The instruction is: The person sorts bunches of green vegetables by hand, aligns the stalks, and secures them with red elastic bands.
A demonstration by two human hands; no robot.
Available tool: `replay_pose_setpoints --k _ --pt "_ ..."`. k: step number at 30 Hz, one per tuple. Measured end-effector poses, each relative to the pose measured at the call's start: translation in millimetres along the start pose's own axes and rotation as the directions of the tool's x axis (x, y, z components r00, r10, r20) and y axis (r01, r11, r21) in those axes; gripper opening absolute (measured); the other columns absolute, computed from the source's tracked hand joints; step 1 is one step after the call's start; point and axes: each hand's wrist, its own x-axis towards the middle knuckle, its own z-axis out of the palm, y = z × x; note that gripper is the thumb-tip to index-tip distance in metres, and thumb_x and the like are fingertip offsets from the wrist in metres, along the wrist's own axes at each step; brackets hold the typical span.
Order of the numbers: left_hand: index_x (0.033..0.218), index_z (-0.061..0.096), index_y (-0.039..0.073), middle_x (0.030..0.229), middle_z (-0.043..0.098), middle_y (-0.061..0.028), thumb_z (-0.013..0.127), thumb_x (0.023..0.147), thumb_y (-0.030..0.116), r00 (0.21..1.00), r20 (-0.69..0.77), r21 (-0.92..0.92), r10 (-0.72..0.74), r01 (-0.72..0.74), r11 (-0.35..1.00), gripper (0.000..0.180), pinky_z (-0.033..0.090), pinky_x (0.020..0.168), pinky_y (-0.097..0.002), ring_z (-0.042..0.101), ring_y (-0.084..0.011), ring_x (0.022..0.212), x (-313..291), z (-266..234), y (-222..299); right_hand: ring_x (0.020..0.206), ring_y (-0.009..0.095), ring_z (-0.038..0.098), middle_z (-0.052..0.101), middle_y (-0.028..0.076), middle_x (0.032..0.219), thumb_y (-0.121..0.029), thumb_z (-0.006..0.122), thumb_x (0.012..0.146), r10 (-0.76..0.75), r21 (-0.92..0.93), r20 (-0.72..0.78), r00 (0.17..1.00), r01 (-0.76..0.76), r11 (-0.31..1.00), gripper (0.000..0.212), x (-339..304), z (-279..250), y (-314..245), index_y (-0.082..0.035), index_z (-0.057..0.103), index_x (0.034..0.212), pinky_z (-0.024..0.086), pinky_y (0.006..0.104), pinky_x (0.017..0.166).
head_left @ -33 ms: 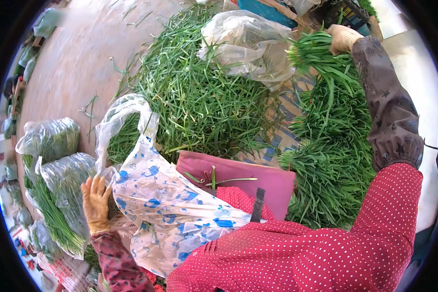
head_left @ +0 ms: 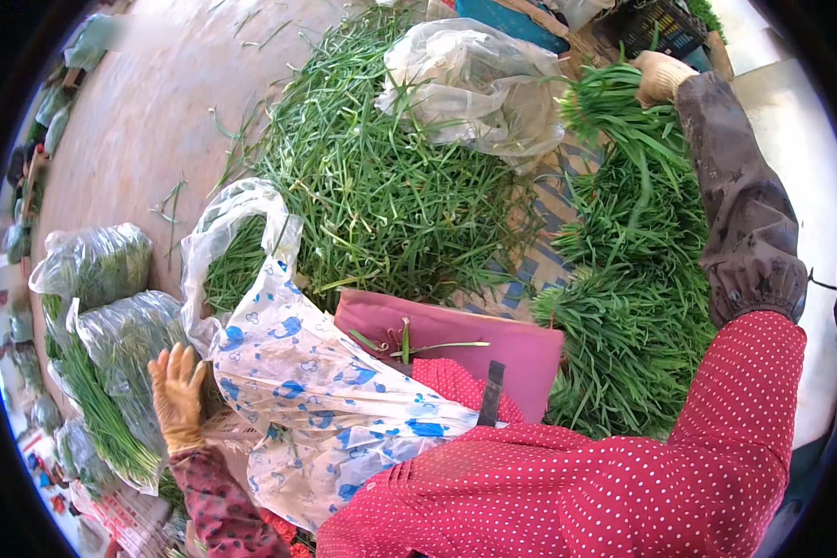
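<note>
My right hand (head_left: pixel 662 78), in a pale knitted glove, is closed on a bunch of chives (head_left: pixel 604 102) at the far right. That bunch is above more green bunches (head_left: pixel 628 325) lined up toward me. My left hand (head_left: pixel 177 395), in a tan glove, is raised with its fingers spread and nothing in it. Beside it is a white plastic apron (head_left: pixel 298 381) with blue prints, lying across my lap. A purple-pink board or pad (head_left: pixel 456 335) carries a few loose stems. Beyond it spreads a big heap of loose chives (head_left: pixel 391 205).
Clear bags of packed greens (head_left: pixel 135 349) stand at my left. A crumpled clear plastic bag (head_left: pixel 474 84) sits at the heap's far edge. Behind the right hand are a black crate (head_left: pixel 665 33) and a blue object (head_left: pixel 511 20). A pale wall or slab (head_left: pixel 800 158) borders the right side.
My left hand has shifted slightly left and downward, away from the apron's edge, fingers still spread. My right hand has moved a little to the right with the bunch of chives.
</note>
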Motion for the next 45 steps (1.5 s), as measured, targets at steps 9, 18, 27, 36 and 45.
replay_pose_setpoints --k 9,18,27,36,45 --pt "0.126 0.04 0.003 0.14 0.046 -0.018 0.063 0.09 0.045 0.933 -0.325 0.099 0.156 -0.131 0.986 0.06 0.045 0.101 -0.0543 0.046 -0.0334 0.13 -27 -148 52 0.126 0.034 0.05 0.051 0.019 0.137 -0.012 0.061 0.083 0.362 0.051 -0.128 0.923 -0.359 0.932 0.053 37 77 76 -0.009 0.053 0.135 0.041 0.0382 0.105" --pt "0.127 0.043 0.002 0.138 0.047 -0.0195 0.063 0.089 0.048 0.871 -0.472 0.119 0.133 -0.086 0.989 0.062 0.044 0.101 -0.0545 0.045 -0.0356 0.129 -83 -138 50 0.123 0.04 0.049 0.052 0.021 0.135 -0.011 0.047 0.086 0.259 0.216 -0.22 0.94 -0.212 0.953 0.051 55 170 74 -0.011 0.049 0.137 0.042 0.0457 0.101" --pt "0.126 0.046 0.005 0.129 0.053 -0.0225 0.064 0.089 0.046 0.916 -0.379 0.128 0.133 -0.09 0.988 0.058 0.049 0.092 -0.0565 0.055 -0.039 0.116 -71 -103 38 0.114 0.033 0.057 0.058 0.016 0.129 -0.01 0.056 0.089 0.144 -0.096 -0.552 0.822 -0.234 0.967 0.046 115 220 168 -0.009 0.051 0.135 0.049 0.0418 0.091" --pt "0.115 0.055 0.008 0.11 0.063 -0.0179 0.068 0.088 0.041 0.879 -0.478 0.007 0.006 -0.003 1.0 0.044 0.055 0.079 -0.0505 0.065 -0.034 0.096 -72 -162 -14 0.125 0.029 0.048 0.05 0.008 0.137 -0.005 0.07 0.078 -0.388 -0.005 -0.549 0.74 0.462 0.887 0.053 16 83 -150 -0.008 0.053 0.127 0.044 0.0366 0.101" --pt "0.129 0.05 0.007 0.105 0.066 -0.0072 0.067 0.091 0.029 0.898 -0.433 0.278 -0.084 0.221 0.935 0.047 0.052 0.071 -0.0295 0.066 -0.0184 0.088 27 -173 -82 0.116 0.032 0.056 0.055 0.01 0.134 -0.014 0.07 0.078 -0.795 0.064 -0.306 0.524 0.844 0.532 0.044 -50 16 -484 -0.008 0.059 0.12 0.047 0.0376 0.097"
